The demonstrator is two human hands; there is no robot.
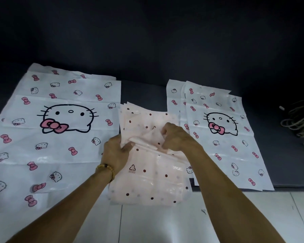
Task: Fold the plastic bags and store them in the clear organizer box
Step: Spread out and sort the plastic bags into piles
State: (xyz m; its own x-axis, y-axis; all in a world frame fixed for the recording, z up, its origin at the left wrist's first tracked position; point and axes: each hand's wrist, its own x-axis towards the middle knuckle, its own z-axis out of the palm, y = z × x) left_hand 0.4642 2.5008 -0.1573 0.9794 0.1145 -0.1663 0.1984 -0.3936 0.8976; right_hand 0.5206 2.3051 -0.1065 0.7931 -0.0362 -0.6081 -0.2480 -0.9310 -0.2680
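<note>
**Inspector:** Nearest item: the pink dotted bag lies on top of a stack of like bags, its near end hanging past the dark surface's edge over the white floor. Risk: a pull towards the person could slide the whole stack off.

**Assistant:** And the hands?

**Inspector:** Left hand grips the bag's left edge at the fold, fingers curled round the film. Right hand pinches the folded flap from above. Thin, slick film; an uneven pull would likely skew the crease or lift the bag beneath with it.

**Assistant:** Further out?

**Inspector:** Large cat-print bags lie left, smaller cat-print bags right, both just beside the pink stack. A wide sweep could drag their edges. Rubber bands far right. No clear organizer box in view.
</note>
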